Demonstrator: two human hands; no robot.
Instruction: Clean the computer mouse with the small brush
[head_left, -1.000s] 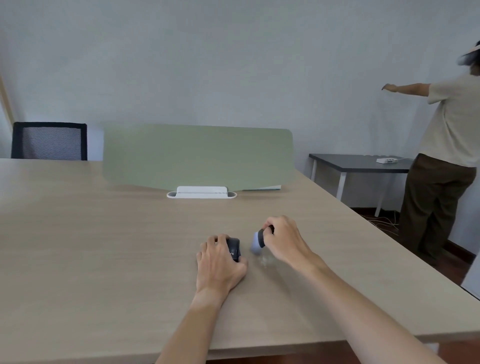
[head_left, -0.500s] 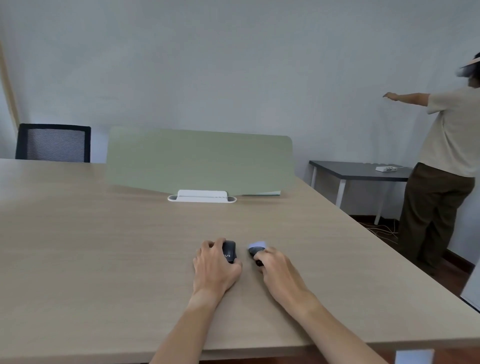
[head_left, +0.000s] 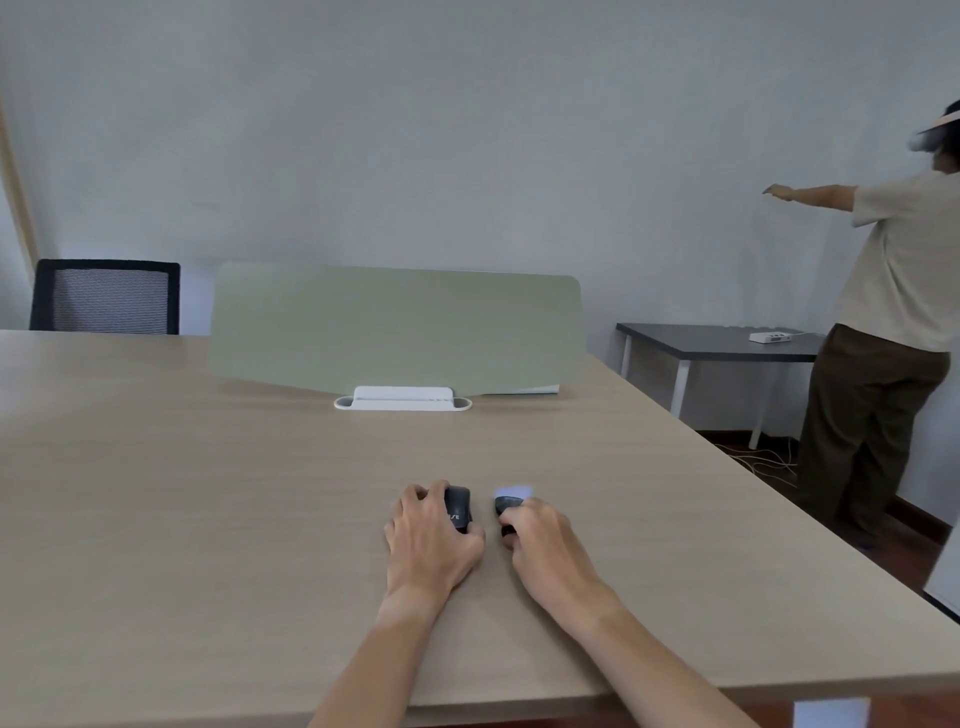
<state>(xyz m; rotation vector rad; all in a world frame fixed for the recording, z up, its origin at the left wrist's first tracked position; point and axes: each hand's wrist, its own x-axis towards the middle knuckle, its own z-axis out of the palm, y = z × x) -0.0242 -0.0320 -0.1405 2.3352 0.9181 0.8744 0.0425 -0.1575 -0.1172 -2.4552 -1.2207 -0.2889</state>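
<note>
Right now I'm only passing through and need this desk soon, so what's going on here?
A person seated at the wooden desk is cleaning a black computer mouse. Their left hand holds the mouse down on the desktop, while their right hand grips a small brush with a dark handle and pale bristles, just to the right of the mouse. The bristles are beside the mouse, not on it. Another person stands by the wall, arm outstretched.

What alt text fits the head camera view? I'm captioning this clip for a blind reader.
On a wooden table, the left hand holds a black computer mouse while the right hand grips a small brush beside it. Behind stands a green divider; another person reaches toward the wall.
</note>
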